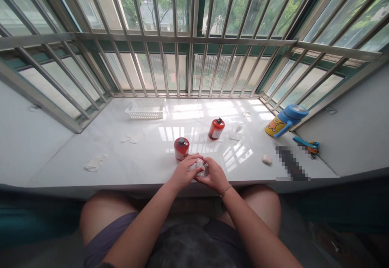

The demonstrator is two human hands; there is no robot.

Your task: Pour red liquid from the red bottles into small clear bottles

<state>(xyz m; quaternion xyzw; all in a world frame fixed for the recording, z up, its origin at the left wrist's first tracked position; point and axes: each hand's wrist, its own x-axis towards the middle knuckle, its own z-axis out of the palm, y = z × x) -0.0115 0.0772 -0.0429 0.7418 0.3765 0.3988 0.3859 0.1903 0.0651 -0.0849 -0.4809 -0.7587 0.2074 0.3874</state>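
Observation:
Close to the table's front edge, my left hand (184, 171) and my right hand (215, 174) meet around a clear, crumpled-looking plastic piece (199, 166). Fingers of both hands curl over it, so its exact kind cannot be made out. Just beyond my left hand stands a red bottle (181, 149) with a dark top and a label. A second red bottle (216, 130) with a black top stands upright farther back, to the right. Beside that one lies a clear plastic item (236, 132).
A white basket (146, 115) sits at the back left. Thin white pieces (95, 162) lie at left. On the right are a blue and yellow cup (282, 123), a small pale object (266, 159), a blurred dark object (291, 163) and keys (313, 148). Metal bars (189, 69) border the back.

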